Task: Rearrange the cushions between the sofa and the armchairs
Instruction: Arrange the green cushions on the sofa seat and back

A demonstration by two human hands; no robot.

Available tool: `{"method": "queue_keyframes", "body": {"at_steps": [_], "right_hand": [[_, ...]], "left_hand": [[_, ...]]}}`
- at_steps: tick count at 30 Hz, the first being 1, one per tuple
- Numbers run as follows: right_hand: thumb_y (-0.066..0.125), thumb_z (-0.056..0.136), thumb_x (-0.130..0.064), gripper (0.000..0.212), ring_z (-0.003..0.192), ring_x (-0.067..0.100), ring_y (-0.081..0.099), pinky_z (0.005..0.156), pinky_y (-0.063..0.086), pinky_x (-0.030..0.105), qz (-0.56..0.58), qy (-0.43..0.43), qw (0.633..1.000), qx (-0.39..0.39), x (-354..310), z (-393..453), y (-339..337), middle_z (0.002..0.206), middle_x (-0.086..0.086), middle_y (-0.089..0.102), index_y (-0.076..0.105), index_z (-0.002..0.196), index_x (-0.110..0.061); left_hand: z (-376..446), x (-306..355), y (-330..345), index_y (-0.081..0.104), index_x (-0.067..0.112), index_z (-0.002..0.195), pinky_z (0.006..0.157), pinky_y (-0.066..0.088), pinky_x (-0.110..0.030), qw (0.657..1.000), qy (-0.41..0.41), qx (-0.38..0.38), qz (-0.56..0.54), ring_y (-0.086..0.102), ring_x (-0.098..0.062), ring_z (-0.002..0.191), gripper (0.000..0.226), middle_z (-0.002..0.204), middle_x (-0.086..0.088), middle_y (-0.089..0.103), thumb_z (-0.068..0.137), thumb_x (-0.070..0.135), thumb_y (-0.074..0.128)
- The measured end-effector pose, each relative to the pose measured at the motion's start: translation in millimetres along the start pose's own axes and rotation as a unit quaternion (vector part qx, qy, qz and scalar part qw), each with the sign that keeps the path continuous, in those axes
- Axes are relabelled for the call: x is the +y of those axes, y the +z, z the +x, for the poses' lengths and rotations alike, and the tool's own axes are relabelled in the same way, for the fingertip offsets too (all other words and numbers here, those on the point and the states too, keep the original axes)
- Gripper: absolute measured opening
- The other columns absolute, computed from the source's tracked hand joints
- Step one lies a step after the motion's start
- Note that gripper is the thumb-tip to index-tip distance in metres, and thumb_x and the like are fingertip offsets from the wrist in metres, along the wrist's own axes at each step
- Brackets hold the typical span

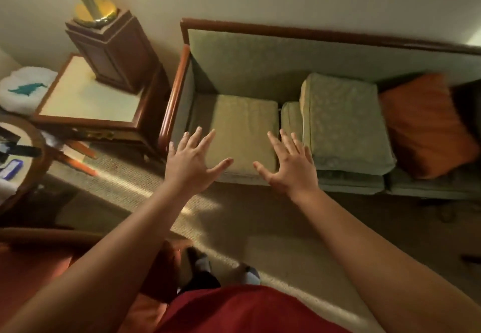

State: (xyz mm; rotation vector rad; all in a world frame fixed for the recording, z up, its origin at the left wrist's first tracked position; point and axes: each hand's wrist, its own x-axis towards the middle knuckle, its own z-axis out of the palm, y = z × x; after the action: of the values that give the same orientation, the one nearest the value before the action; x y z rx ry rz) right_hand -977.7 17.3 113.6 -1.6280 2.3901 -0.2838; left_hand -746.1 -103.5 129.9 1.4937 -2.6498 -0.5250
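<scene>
A green sofa with a dark wooden frame runs along the wall. Its left seat cushion lies flat in place. Over the middle seat a second green cushion is stacked on top of another. An orange cushion leans on the right seat. My left hand hovers with fingers spread over the left seat cushion's front left corner. My right hand is spread at its front right corner. Both hands hold nothing.
A wooden side table with a lamp base stands left of the sofa. A white towel lies further left. A round table holds small items. An orange armchair is at my lower left. Carpet lies underfoot.
</scene>
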Motion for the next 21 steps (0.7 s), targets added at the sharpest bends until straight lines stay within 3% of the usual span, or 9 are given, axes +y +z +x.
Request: {"method": "queue_keyframes", "body": {"at_steps": [6,15,21], "right_hand": [[0.037,0.089,-0.083,0.093,0.159,0.023,-0.001,0.128,0.008,0.053,0.021,0.114,0.993,0.009,97,38,-15,0.174,-0.001,0.007,0.009,0.164,-0.037],[0.036,0.084,-0.092,0.104,0.156,0.031,0.020,0.120,0.030,0.053,0.090,0.298,0.949,0.038,206,106,-40,0.172,0.005,0.017,0.010,0.164,-0.032],[0.041,0.090,-0.084,0.094,0.154,0.029,0.026,0.118,0.035,0.055,0.123,0.327,0.937,0.010,274,149,-37,0.169,0.003,0.024,0.018,0.162,-0.029]], "left_hand": [[110,85,34,0.015,0.042,0.159,0.123,0.013,-0.058,0.993,0.099,-0.054,0.028,0.011,-0.025,0.155,0.095,0.169,0.003,0.014,0.080,0.094,0.025],[293,188,66,0.018,0.040,0.159,0.124,0.011,-0.055,0.957,0.236,-0.146,0.081,0.012,-0.023,0.155,0.094,0.169,0.004,0.014,0.081,0.091,0.024],[382,254,104,0.018,0.038,0.159,0.124,0.013,-0.053,0.939,0.277,-0.179,0.100,0.017,-0.025,0.154,0.089,0.168,0.000,0.018,0.086,0.086,0.034]]}}
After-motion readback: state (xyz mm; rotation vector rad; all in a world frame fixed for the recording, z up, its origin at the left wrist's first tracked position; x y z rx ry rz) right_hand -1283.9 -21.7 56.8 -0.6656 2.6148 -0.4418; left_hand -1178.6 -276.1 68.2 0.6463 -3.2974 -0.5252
